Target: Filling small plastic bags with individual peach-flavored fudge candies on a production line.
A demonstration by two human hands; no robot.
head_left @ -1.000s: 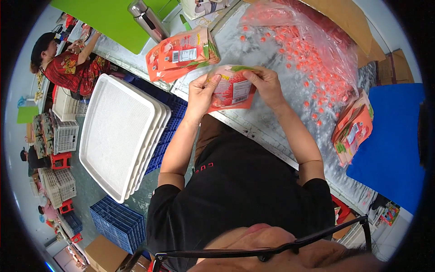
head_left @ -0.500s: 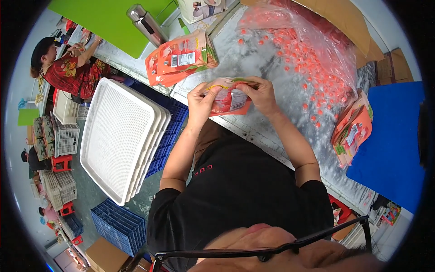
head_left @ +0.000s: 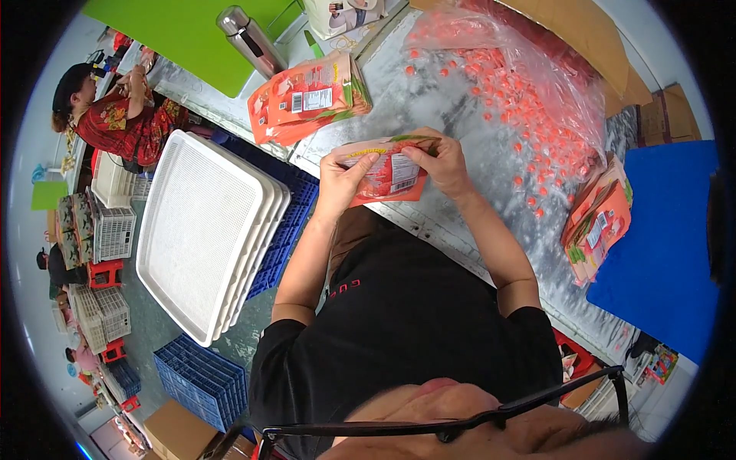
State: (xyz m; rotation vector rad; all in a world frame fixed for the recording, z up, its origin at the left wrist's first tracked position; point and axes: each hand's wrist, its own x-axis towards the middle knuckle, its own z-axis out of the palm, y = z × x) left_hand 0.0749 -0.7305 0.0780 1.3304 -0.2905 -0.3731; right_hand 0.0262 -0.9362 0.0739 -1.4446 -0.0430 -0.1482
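White tray stack [head_left: 201,230] at L; pouch stack [head_left: 295,107] on table [head_left: 402,103]. L hand [head_left: 343,184] grips upper L of red pouch [head_left: 389,175], held up at table's nr edge; R hand [head_left: 447,167] grips its upper R. Red pcs [head_left: 518,181] lie to R, partly under clear bag [head_left: 540,84].

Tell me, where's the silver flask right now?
In the head view, the silver flask is toward the upper left, beside the green board and just beyond the stack of red pouches.

Pouch [head_left: 383,182] lwr, co-wkr's arm [head_left: 137,93] pulled in
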